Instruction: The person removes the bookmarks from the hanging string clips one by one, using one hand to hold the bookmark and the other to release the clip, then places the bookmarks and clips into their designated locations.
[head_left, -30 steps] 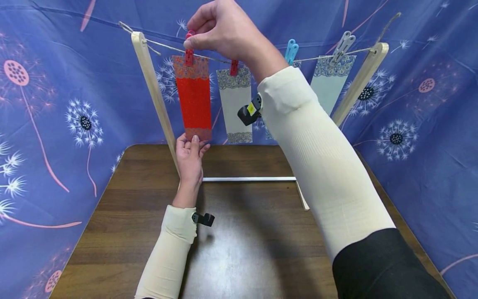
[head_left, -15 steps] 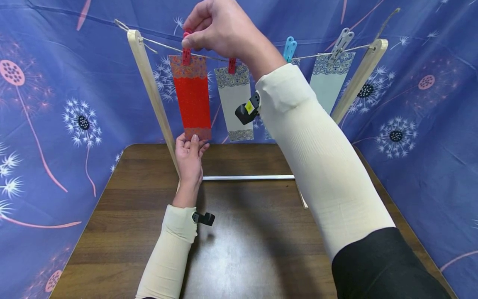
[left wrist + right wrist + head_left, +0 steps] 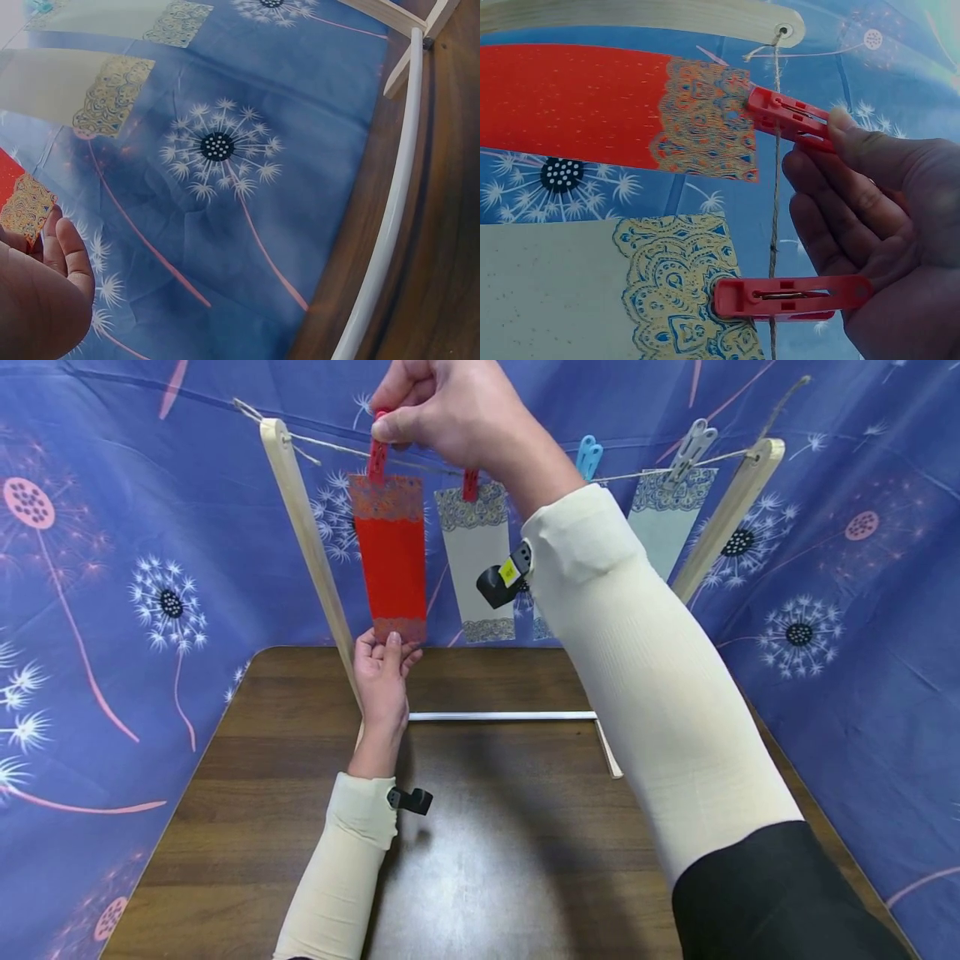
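Observation:
My right hand (image 3: 465,418) pinches the handles of a red clothespin (image 3: 377,460) between thumb and fingers. In the right wrist view that clothespin (image 3: 791,120) meets the patterned top edge of a red paper card (image 3: 570,105), and the cord (image 3: 776,202) crosses it. Whether the cord lies within its jaws I cannot tell. Below, my left hand (image 3: 382,685) pinches the bottom edge of the red card (image 3: 392,564), thumb in front. Close to the right, a whitish card (image 3: 480,564) hangs from a second red clothespin (image 3: 470,485).
The cord runs between wooden posts, left (image 3: 307,527) and right (image 3: 731,510). A blue clothespin (image 3: 588,458) and a grey clothespin (image 3: 688,456) holding a pale card (image 3: 663,522) are farther right. A white bar (image 3: 502,717) crosses the brown table (image 3: 480,843). Patterned blue cloth (image 3: 202,693) surrounds it.
My right hand has risen slightly and the held red clothespin now leans to the right. The cord beside it looks blurred. My left hand stays at the red card's bottom edge.

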### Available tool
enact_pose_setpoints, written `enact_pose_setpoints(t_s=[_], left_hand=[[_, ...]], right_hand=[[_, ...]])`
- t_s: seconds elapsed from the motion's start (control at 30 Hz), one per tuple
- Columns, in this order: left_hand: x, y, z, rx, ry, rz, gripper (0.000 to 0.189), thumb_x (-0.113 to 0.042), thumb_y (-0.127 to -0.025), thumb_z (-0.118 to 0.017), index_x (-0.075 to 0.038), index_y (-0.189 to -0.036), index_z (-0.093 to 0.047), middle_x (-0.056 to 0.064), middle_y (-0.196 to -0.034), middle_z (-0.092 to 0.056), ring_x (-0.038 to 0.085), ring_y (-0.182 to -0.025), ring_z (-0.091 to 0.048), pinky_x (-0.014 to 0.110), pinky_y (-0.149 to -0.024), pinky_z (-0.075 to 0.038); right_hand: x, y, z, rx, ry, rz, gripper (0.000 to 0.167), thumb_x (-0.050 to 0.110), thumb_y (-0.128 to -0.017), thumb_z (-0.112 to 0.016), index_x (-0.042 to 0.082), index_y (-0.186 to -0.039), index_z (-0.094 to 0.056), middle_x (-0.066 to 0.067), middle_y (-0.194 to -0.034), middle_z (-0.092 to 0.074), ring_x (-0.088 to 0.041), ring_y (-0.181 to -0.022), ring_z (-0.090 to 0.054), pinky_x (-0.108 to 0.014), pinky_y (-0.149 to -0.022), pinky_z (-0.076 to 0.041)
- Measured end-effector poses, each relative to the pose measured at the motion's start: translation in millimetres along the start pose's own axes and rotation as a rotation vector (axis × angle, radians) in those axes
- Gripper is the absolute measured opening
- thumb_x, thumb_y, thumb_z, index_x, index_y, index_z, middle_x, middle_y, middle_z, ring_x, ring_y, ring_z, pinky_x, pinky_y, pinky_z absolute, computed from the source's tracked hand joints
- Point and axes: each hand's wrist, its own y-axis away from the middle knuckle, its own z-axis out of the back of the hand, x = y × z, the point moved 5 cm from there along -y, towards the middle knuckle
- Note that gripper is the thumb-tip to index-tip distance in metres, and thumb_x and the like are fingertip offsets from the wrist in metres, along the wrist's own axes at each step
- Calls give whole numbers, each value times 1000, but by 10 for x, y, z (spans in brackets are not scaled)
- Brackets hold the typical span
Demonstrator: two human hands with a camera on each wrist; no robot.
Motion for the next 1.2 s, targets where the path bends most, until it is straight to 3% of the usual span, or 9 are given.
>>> enact_pose_setpoints(t_s=[0.23, 0.47, 0.7, 0.9, 1.2], left_hand=[[76, 87, -19, -1, -28, 29, 14, 3, -104, -56, -4, -115, -52, 11, -95, -67, 19, -80, -72, 27, -72, -62], [97, 155, -23, 8, -44, 28, 15, 4, -104, -56, -3, -116, -52, 12, -99, -69, 19, -80, -72, 26, -72, -62], [45, 197, 25, 26, -65, 33, 14, 3, -104, -56, -4, -116, -53, 12, -99, -68, 19, -81, -72, 27, -73, -62], [-179, 239, 68, 77, -103, -21, 15, 2, -104, -57, -5, -117, -53, 13, -102, -70, 20, -84, -73, 30, -75, -62], [-646, 265, 205, 122, -56, -112, 16, 8, -102, -55, -1, -115, -55, 15, -100, -71, 21, -81, -73, 30, -73, -62]], right_hand=[[-50, 81, 139, -60, -26, -3, 25, 21, -96, -73, 11, -119, -74, -5, -121, -71, -16, -111, -65, -17, -101, -48], [-85, 129, 277, -139, -14, -27, 36, 28, -98, -70, 15, -131, -71, -1, -128, -70, -14, -115, -62, -16, -101, -45], [-109, 237, 422, -210, 102, -89, 41, 43, -98, -69, 22, -133, -70, 4, -133, -67, -10, -121, -53, -18, -105, -41], [-125, 418, 545, -268, 56, -71, 41, 44, -96, -73, 22, -130, -72, 5, -130, -69, -9, -119, -55, -18, -105, -43], [-152, 750, 724, -345, -155, 48, 38, 30, -92, -81, 16, -126, -74, 3, -124, -73, -14, -116, -65, -21, -105, -47]])
